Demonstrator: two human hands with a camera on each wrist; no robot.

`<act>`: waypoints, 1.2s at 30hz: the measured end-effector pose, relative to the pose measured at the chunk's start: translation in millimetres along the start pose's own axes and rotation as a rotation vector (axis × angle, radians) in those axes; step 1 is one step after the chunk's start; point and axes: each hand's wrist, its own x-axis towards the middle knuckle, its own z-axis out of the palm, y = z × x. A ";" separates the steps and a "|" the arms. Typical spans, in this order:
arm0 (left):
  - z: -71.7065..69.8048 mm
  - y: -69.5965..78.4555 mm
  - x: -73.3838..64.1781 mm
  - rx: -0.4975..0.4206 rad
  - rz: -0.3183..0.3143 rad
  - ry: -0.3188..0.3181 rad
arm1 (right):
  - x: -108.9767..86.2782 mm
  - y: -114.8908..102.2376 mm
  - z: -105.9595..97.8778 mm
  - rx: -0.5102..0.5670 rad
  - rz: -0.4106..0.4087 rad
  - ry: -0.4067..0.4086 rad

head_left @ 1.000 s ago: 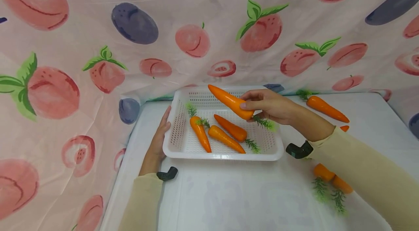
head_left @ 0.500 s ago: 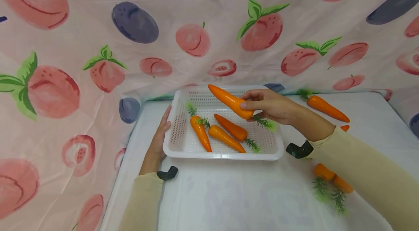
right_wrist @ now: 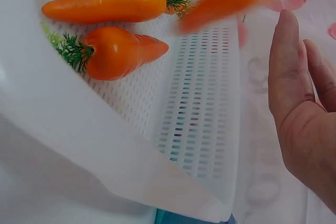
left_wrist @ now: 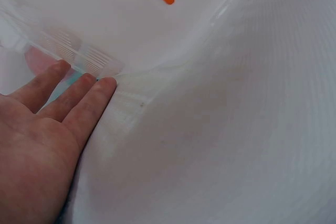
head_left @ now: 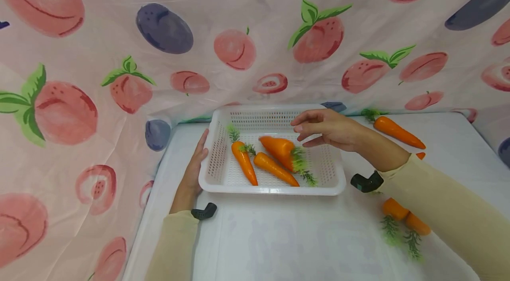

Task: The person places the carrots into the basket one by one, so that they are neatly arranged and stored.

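Observation:
A white perforated plastic basket stands on the table, several orange toy carrots with green tops inside. My left hand rests against its left wall; the left wrist view shows fingers held straight along the plastic. Above the basket's right side is my right hand, fingers apart, nothing between them. Just below it, a carrot overlaps another one; it is a blurred carrot in mid-air in the right wrist view. Two more, a left carrot and a middle carrot, lie on the basket floor.
Right of the basket, a carrot lies near the back of the white table. Two carrots lie partly under the right sleeve, and another orange tip peeks out behind it. A fruit-print cloth hangs behind.
My right hand has released the carrot it held, its fingers spreading. That carrot has dropped down into the basket area. The left hand and basket have stayed in place.

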 end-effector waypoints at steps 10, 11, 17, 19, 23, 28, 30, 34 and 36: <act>1.8 1.0 -1.2 -0.009 -0.013 0.003 | -3.7 1.6 -2.7 0.008 -0.015 0.000; 1.6 0.7 -1.1 -0.008 -0.014 0.003 | -4.5 1.9 -3.6 0.008 -0.017 0.001; 2.2 1.5 -1.0 0.001 -0.025 0.009 | -11.6 3.6 -12.7 0.031 -0.032 0.009; 3.2 3.0 -1.3 0.003 -0.026 0.009 | -14.2 4.1 -16.5 0.039 -0.037 0.011; 4.0 4.7 -1.8 0.009 -0.031 0.013 | -18.7 5.0 -23.9 0.041 -0.046 0.005; 2.5 2.8 -0.7 0.012 -0.036 0.028 | -23.3 7.1 -33.1 0.058 -0.045 0.005; 1.7 1.8 -0.3 0.011 -0.036 0.031 | -25.6 7.4 -37.0 0.058 -0.046 0.012; 1.0 0.6 0.2 -0.001 -0.036 0.028 | -31.9 7.1 -46.4 0.049 -0.048 0.038; 0.9 0.5 0.3 -0.003 -0.035 0.024 | -35.6 7.3 -52.1 0.052 -0.051 0.052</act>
